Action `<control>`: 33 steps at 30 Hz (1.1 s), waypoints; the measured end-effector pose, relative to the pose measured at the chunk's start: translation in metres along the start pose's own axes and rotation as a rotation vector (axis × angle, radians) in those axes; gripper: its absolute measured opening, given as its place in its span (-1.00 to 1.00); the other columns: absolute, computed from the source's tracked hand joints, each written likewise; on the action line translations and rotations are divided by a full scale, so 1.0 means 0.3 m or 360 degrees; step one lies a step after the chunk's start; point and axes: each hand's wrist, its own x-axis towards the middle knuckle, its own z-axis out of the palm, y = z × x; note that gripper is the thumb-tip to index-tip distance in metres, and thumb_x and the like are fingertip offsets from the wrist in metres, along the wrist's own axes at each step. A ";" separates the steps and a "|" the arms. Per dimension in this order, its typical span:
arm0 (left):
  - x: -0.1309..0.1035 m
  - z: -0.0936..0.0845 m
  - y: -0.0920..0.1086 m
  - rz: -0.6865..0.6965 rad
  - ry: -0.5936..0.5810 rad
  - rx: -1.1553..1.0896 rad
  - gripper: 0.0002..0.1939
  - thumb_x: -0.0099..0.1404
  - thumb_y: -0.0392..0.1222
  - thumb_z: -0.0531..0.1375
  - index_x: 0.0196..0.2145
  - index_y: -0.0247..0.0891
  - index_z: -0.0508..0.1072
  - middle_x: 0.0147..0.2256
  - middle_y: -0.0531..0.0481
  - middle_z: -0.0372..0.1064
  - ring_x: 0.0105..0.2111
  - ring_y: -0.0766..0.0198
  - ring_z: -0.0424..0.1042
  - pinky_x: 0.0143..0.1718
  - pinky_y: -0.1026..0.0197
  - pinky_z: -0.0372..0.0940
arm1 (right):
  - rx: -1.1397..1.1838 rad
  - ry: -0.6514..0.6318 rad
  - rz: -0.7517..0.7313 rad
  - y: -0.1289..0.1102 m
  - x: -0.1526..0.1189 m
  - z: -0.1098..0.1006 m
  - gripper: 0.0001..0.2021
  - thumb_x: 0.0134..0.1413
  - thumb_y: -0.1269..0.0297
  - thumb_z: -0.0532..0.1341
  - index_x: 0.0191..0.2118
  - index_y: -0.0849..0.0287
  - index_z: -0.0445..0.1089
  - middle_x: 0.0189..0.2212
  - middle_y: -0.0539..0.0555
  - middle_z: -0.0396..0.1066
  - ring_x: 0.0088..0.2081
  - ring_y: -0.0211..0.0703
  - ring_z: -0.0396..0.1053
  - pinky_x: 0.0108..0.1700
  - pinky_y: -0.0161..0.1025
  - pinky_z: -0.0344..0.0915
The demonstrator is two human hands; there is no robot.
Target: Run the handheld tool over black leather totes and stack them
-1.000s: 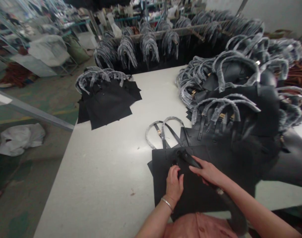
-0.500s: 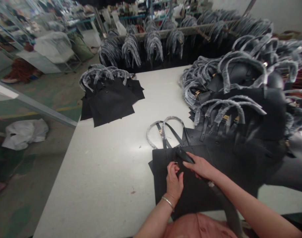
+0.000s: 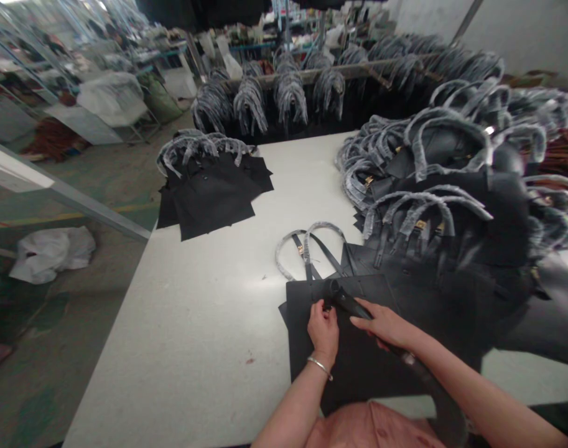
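A black bag (image 3: 358, 367) lies flat on the pale counter before the person, wrapped handles (image 3: 326, 225) sticking out past its far edge. The right hand (image 3: 384, 325) grips what looks like a strap (image 3: 348, 302); the left hand (image 3: 324, 333) bunches its fingers by the strap's end, around what, I cannot tell.

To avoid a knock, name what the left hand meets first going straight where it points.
Probably the front end of the black tubular item held by the right hand, just ahead of the left hand; depth there is unclear.
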 end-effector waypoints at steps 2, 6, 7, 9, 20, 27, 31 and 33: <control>0.003 0.001 -0.011 -0.0048 -0.0009 -0.0110 -0.69 0.29 -0.19 0.14 -0.03 -0.33 0.36 -0.30 -0.05 0.36 -0.43 0.29 0.37 -0.32 0.23 0.30 | -0.0022 0.0040 -0.0028 0.027 -0.031 0.007 -0.38 0.15 0.16 0.16 0.29 0.25 0.08 -0.61 -0.06 0.33 -0.71 -0.25 0.31 -0.70 -0.38 0.20; 0.000 0.009 -0.028 -0.0227 -0.0053 -0.0401 -0.71 0.18 -0.18 0.25 -0.14 -0.32 0.45 -0.41 0.01 0.38 -0.45 0.29 0.36 -0.37 0.27 0.28 | -0.0038 0.0309 -0.0209 0.086 -0.113 0.022 -0.33 0.16 0.05 0.14 0.32 0.21 0.03 -0.61 -0.06 0.38 -0.62 -0.20 0.38 -0.53 -0.33 0.31; -0.002 0.011 -0.028 -0.0266 -0.0071 -0.0464 -0.71 0.15 -0.18 0.26 -0.16 -0.32 0.46 -0.41 0.01 0.39 -0.45 0.29 0.36 -0.38 0.27 0.29 | -0.0031 0.0346 -0.0229 0.097 -0.134 0.022 -0.32 0.15 0.03 0.14 0.33 0.19 0.02 -0.61 -0.07 0.38 -0.61 -0.20 0.38 -0.52 -0.33 0.31; -0.006 0.011 -0.023 -0.0310 -0.0118 -0.0560 -0.73 0.13 -0.20 0.27 -0.19 -0.32 0.48 -0.42 0.01 0.39 -0.45 0.29 0.36 -0.38 0.27 0.28 | 0.0000 0.0284 -0.0213 0.110 -0.170 0.021 -0.30 0.14 0.01 0.14 0.33 0.18 0.01 -0.61 -0.08 0.38 -0.63 -0.21 0.37 -0.55 -0.35 0.28; -0.058 -0.028 0.044 -0.0381 -0.0535 -0.1125 -0.67 0.15 -0.16 0.24 -0.17 -0.44 0.43 -0.40 -0.11 0.42 -0.42 0.23 0.44 -0.34 0.23 0.36 | 0.0383 0.0187 -0.0215 0.101 -0.153 0.037 -0.30 0.10 0.04 0.17 0.31 0.15 0.03 -0.57 -0.09 0.34 -0.69 -0.31 0.30 -0.64 -0.41 0.22; -0.064 -0.046 0.075 -0.0384 -0.0556 -0.1356 -0.65 0.12 -0.04 0.31 -0.26 -0.40 0.49 -0.31 -0.14 0.43 -0.36 0.19 0.45 -0.31 0.20 0.38 | 0.0362 -0.0116 -0.0094 0.109 -0.220 0.019 -0.27 0.07 0.00 0.19 0.31 0.16 0.03 -0.60 -0.10 0.30 -0.70 -0.31 0.28 -0.67 -0.42 0.17; -0.070 -0.060 0.094 -0.0531 -0.0560 -0.1451 -0.62 0.10 -0.05 0.32 -0.22 -0.40 0.46 -0.36 -0.12 0.42 -0.40 0.19 0.46 -0.30 0.16 0.38 | 0.0480 0.0081 -0.0138 0.102 -0.208 0.025 -0.23 0.03 -0.01 0.20 0.32 0.16 0.00 -0.59 -0.12 0.25 -0.70 -0.32 0.25 -0.67 -0.40 0.18; -0.076 -0.068 0.112 -0.0576 -0.0579 -0.1525 -0.66 0.10 -0.08 0.31 -0.24 -0.39 0.46 -0.37 -0.11 0.42 -0.40 0.20 0.45 -0.30 0.17 0.38 | 0.0463 0.0044 -0.0122 0.107 -0.214 0.017 -0.22 0.03 -0.02 0.21 0.32 0.16 0.01 -0.61 -0.13 0.24 -0.70 -0.32 0.25 -0.67 -0.40 0.16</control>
